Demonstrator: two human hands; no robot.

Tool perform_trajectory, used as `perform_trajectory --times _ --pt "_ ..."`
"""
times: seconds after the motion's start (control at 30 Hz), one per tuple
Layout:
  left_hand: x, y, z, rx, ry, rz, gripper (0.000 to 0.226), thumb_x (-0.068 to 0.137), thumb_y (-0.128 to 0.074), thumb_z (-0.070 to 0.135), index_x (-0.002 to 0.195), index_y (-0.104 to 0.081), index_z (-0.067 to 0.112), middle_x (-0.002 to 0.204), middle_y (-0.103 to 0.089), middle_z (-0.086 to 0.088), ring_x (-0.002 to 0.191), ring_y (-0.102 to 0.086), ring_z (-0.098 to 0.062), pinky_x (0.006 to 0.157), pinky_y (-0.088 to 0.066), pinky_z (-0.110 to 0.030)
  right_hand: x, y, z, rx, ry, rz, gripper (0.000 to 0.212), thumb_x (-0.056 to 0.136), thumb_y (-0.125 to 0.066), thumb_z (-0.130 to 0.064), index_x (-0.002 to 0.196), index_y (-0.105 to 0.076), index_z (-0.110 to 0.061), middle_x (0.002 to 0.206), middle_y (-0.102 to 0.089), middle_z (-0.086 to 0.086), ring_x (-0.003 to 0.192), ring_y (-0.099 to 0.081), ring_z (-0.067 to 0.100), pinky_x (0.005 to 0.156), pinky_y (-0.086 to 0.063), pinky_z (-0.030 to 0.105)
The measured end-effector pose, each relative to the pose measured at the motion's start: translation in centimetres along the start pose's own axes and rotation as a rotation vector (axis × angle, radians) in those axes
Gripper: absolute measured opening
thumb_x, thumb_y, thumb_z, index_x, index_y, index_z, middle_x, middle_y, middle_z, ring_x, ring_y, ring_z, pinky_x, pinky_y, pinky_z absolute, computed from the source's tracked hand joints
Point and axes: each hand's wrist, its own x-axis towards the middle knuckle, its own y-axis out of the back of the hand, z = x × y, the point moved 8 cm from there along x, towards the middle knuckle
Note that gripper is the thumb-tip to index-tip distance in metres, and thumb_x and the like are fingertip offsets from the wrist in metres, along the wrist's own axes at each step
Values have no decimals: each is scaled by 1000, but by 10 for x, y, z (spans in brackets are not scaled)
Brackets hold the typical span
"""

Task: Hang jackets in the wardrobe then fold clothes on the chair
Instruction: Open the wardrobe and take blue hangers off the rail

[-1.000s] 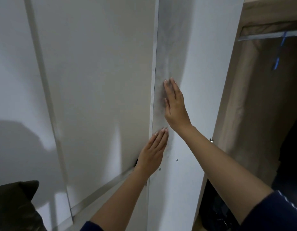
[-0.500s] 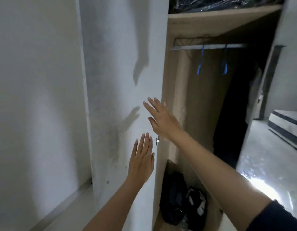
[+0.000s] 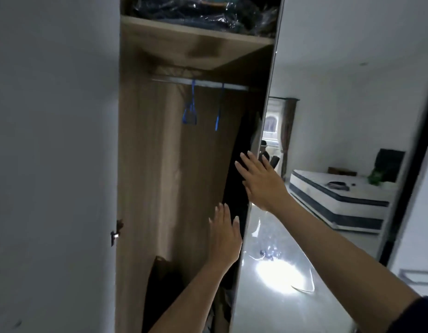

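Note:
The wardrobe [image 3: 145, 164] stands open, showing its wood-grain back wall. Two blue hangers [image 3: 191, 111] hang empty on the metal rail [image 3: 208, 84]. A dark garment [image 3: 242, 150] hangs at the right end, partly hidden by the mirrored door [image 3: 304, 236]. My left hand [image 3: 223, 236] is held flat with straight fingers in front of the opening, by the mirrored door's edge. Higher up, my right hand [image 3: 261, 181] is also flat over that edge. Neither holds anything; whether they touch the door I cannot tell.
A white door panel [image 3: 54, 164] covers the left side. Plastic-wrapped dark bundles [image 3: 203, 10] fill the top shelf. Dark bags [image 3: 165, 289] sit on the wardrobe floor. The mirror reflects a bed [image 3: 340, 191] and a glossy floor.
Both hands have come off the white door panel, which now lies to the left. The wardrobe opening has widened in view and the hands are now by the mirrored door.

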Motion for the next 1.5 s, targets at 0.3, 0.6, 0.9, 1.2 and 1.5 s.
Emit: perform_trajectory --times 0.3,0.6,0.9,1.2,1.5 --pt "64 -77 28 -479 -64 -203 61 96 -19 48 150 -15 22 157 -17 8 144 -15 -8 117 -15 -23 30 -58 36 -280 17 -119 57 98 -34 -27 150 -17 -11 158 -6 12 147 1 28 119 2 45" --pt "76 -101 -6 -686 79 -55 36 99 -42 12 135 -49 8 136 -53 -3 128 -47 -16 100 -31 -12 30 -73 33 -381 49 -62 47 79 -34 -16 106 -70 -4 114 -67 12 119 -57 28 100 -48 40" --pt "37 -73 4 -784 97 -9 26 97 -48 12 115 -65 2 109 -67 -9 99 -60 -16 85 -42 -17 -10 -34 17 -324 52 33 34 79 -50 -13 105 -70 -6 116 -66 13 119 -56 30 99 -46 38" --pt "-43 -52 47 -751 19 -60 24 97 -47 15 111 -64 6 108 -66 -10 100 -60 -20 83 -44 -22 -81 36 5 -328 20 99 36 79 -36 -3 94 -68 -2 105 -66 14 120 -55 33 100 -47 42" --pt "-131 -45 127 -741 -134 -175 35 102 -34 23 129 -53 12 121 -58 5 113 -53 -9 91 -37 -15 -164 114 20 -361 -31 122 11 63 -70 6 72 -71 0 92 -67 19 105 -62 35 97 -46 47"
